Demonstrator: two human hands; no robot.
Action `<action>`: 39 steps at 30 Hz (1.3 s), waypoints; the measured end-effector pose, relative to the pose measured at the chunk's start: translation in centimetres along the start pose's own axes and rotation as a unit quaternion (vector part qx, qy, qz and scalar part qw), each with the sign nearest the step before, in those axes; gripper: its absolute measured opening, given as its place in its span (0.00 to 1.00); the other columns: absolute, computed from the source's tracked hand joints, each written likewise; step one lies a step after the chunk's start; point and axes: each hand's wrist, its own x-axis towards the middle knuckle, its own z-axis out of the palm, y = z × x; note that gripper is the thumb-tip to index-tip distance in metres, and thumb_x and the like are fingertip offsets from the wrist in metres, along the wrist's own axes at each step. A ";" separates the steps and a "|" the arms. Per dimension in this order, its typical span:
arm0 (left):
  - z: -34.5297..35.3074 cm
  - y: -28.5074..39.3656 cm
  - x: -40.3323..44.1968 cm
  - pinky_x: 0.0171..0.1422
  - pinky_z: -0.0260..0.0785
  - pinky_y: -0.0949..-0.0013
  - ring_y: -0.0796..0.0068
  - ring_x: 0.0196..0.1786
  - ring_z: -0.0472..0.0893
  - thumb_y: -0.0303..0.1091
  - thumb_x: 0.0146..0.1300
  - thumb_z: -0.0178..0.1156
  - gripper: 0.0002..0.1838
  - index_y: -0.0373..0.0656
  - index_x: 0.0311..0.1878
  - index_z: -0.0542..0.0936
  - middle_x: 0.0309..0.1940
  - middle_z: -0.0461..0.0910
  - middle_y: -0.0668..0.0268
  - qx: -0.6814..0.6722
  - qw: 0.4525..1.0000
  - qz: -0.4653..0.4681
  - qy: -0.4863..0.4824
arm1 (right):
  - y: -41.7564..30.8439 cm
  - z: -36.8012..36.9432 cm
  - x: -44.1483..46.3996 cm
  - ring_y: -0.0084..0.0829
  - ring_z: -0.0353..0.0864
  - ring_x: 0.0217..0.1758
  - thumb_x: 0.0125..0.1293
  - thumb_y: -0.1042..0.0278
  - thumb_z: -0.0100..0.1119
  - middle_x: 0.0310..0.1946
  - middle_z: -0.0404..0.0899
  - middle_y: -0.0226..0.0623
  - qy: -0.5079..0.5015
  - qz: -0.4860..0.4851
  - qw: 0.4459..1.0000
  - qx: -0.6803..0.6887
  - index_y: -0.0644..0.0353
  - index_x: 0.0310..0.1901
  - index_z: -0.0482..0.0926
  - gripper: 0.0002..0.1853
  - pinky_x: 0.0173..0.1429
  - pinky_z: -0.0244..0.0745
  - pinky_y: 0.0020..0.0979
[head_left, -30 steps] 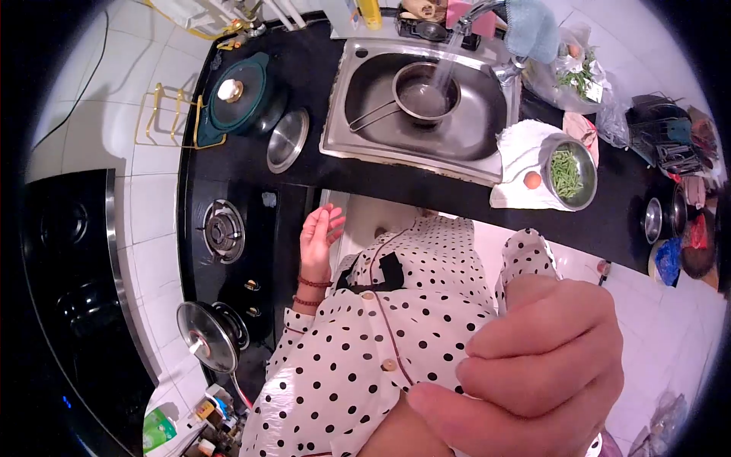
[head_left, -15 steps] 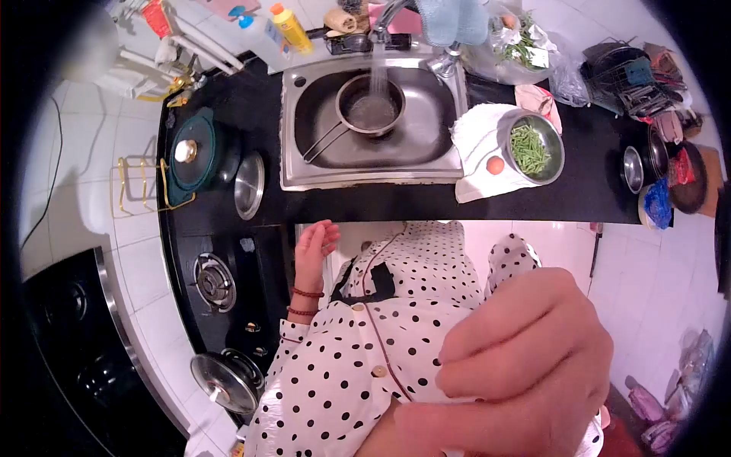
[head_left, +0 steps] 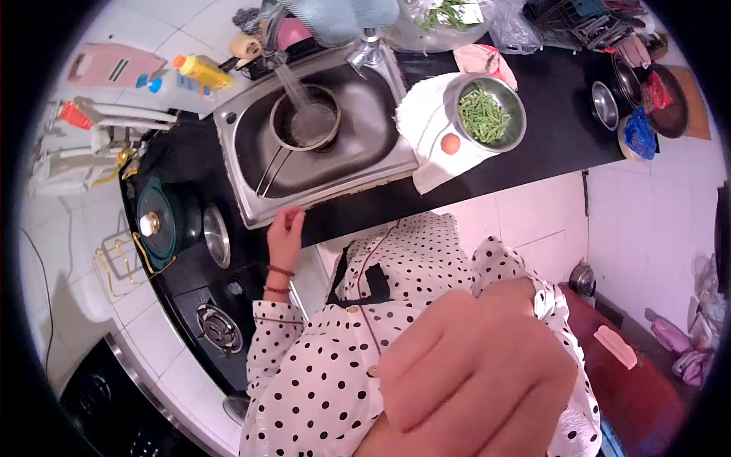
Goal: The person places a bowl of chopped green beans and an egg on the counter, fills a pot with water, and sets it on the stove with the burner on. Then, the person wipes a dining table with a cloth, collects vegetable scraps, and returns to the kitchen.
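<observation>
My left hand (head_left: 286, 230) is at the counter's front edge, just below the near left corner of the sink (head_left: 343, 180). Its fingers are loosely bent and apart, with nothing seen in them. Very close to the camera, my right hand (head_left: 476, 365) is closed with its fingers curled; I see no object in it, though its palm side is hidden. In the sink stands a long-handled saucepan (head_left: 282, 126), with water running into it from the faucet (head_left: 274, 46).
Right of the sink, a metal bowl of cut green beans (head_left: 515, 114) and an egg (head_left: 450, 143) rest on a white cloth (head_left: 419, 114). Leftward are a dark green pot (head_left: 164, 221), a metal lid (head_left: 217, 236) and a gas burner (head_left: 220, 327). Bottles (head_left: 204, 72) stand behind.
The view has turned, so the counter now slants. My left hand is closer to the sink's front edge. My right hand has moved left and lower, still curled. Water keeps running.
</observation>
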 end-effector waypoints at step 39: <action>1.1 -11.2 21.0 0.50 0.72 0.60 0.55 0.43 0.82 0.40 0.51 0.66 0.21 0.40 0.46 0.78 0.37 0.83 0.53 0.283 0.956 -0.064 -0.028 | 6.1 -9.1 2.9 0.31 0.80 0.41 0.66 0.71 0.53 0.44 0.79 0.40 -0.027 0.126 0.986 0.106 0.64 0.49 0.78 0.12 0.41 0.75 0.28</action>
